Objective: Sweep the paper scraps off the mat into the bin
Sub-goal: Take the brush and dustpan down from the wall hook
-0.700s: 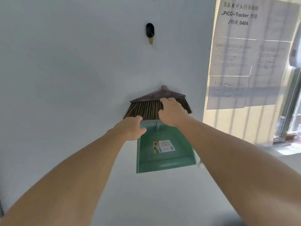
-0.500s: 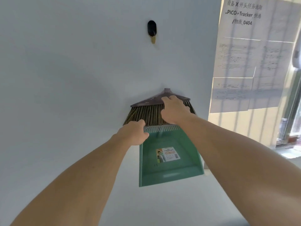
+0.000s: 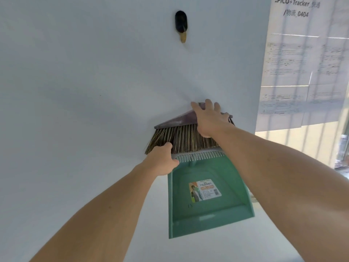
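Dustpan (image 3: 207,214): moulded green plastic, smooth, faint satin sheen, with a slotted comb edge of the same plastic. Label (image 3: 204,190) on it — printed paper, glossy. Broom head (image 3: 177,120): purple-brown plastic, smooth, dull. Bristles (image 3: 179,138): coarse, stiff fibres, straw and brown, matt. Wall (image 3: 94,72): white, matt, even. Hook (image 3: 181,19): black, slight gloss, with a wood-looking peg (image 3: 183,37). Sheets (image 3: 302,72) — thin white printed paper, matt.

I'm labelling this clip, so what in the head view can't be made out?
- Mat, scraps, bin: outside the head view.
- Broom top: covered by the right hand.
- Dustpan upper left corner: behind the left hand.
- Wall papers: small print blurred, cut off by the right edge.
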The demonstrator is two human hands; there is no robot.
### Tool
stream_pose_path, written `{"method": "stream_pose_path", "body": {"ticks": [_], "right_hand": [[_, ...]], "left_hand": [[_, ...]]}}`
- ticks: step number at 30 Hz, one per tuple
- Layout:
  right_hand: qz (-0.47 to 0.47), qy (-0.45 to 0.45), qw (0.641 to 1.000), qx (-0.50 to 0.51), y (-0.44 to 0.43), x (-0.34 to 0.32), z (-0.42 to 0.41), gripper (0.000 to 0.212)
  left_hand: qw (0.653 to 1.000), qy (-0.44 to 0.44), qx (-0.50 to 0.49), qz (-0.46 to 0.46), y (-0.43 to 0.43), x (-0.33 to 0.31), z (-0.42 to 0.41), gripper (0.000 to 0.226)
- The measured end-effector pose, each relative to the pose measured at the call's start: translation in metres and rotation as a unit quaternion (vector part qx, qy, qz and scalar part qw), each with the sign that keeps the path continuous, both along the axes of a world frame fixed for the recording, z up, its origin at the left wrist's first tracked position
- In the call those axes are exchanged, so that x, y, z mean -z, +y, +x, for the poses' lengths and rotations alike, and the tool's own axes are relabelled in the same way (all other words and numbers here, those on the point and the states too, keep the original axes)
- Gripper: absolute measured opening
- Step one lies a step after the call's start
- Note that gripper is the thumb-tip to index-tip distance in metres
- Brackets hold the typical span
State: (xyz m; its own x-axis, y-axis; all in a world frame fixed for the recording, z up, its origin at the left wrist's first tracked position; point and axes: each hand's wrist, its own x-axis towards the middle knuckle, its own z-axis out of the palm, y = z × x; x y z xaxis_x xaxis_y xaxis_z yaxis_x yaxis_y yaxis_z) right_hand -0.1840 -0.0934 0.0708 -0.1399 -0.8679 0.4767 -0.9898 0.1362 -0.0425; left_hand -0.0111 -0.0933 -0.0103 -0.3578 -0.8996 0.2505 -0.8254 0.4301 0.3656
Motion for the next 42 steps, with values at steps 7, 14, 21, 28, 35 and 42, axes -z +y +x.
{"method": "stream_pose_path", "body": {"ticks": [7, 14, 21, 28, 35, 42], "right_hand": [[-0.065, 0.002, 0.998, -0.002, -0.011, 0.003, 0.002, 0.067], [-0.095, -0.007, 0.994, -0.052, 0.011, -0.011, -0.007, 0.051], [-0.138, 0.001, 0.99, -0.023, 0.041, -0.03, -0.013, 0.055], [-0.119, -0.022, 0.991, -0.061, 0.069, -0.036, -0.022, 0.062], [-0.156, -0.045, 0.979, -0.121, 0.107, -0.029, -0.011, 0.059], [-0.159, -0.058, 0.973, -0.155, 0.156, -0.013, -0.007, 0.046]], "left_hand": [[0.999, 0.043, -0.008, 0.031, -0.003, 0.001, 0.001, 0.063], [0.997, 0.044, -0.02, 0.056, 0.003, -0.008, -0.006, 0.046], [0.999, -0.041, -0.005, -0.012, 0.015, -0.027, -0.018, 0.033], [0.999, -0.021, 0.0, -0.038, 0.04, -0.036, -0.031, 0.048], [0.995, 0.011, -0.095, -0.028, 0.088, -0.047, -0.051, 0.051], [0.997, -0.01, -0.069, -0.042, 0.148, -0.043, -0.053, 0.019]]}}
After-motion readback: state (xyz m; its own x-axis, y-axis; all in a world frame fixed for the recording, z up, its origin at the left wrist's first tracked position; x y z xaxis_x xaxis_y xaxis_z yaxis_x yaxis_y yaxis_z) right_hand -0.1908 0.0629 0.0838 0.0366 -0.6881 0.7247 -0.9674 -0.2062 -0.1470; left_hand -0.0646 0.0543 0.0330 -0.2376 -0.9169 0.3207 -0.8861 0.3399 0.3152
